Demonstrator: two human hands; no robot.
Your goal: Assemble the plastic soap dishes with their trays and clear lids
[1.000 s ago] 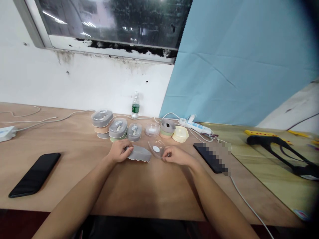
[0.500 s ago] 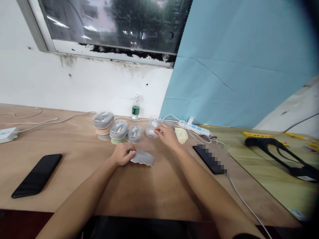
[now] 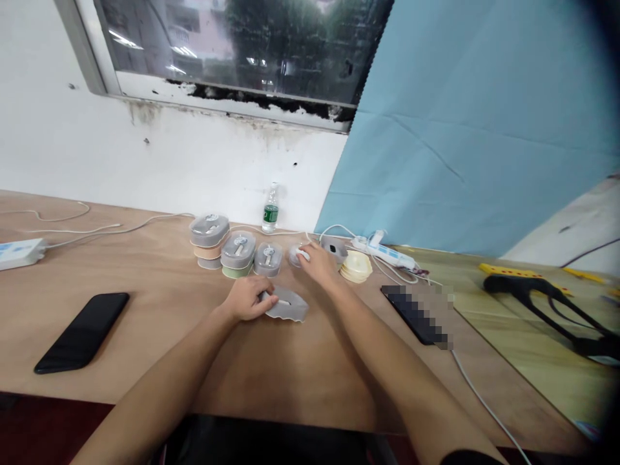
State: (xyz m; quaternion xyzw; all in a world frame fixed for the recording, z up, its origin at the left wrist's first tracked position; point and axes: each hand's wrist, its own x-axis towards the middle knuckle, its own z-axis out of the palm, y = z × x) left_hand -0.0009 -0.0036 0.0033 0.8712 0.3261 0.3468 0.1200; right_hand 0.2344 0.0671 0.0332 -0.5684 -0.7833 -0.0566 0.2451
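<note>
My left hand [image 3: 250,298] has its fingers closed on the left end of a grey translucent container [image 3: 290,310] with a wavy rim. A small pale piece shows inside that container. My right hand [image 3: 320,263] reaches further back, its thumb and fingers pinched on a small white object [image 3: 304,256] whose kind I cannot make out. This is at a clear round container [image 3: 293,257], partly behind the fingers. Left of it stand lidded oval boxes: a small grey one [image 3: 267,259], a grey-and-green pair [image 3: 238,252] and a taller stack [image 3: 209,236].
Yellow wavy-edged pieces [image 3: 356,266] are stacked right of my right hand, beside a grey piece [image 3: 334,247] with a dark patch. Behind stand a water bottle [image 3: 270,210] and a power strip [image 3: 387,252]. Dark phones lie left [image 3: 82,332] and right [image 3: 411,313]; cables cross the table.
The view has shifted slightly. My right hand now pinches a white object by the clear round container. A pale piece now shows in the wavy-rimmed container under my left hand.
</note>
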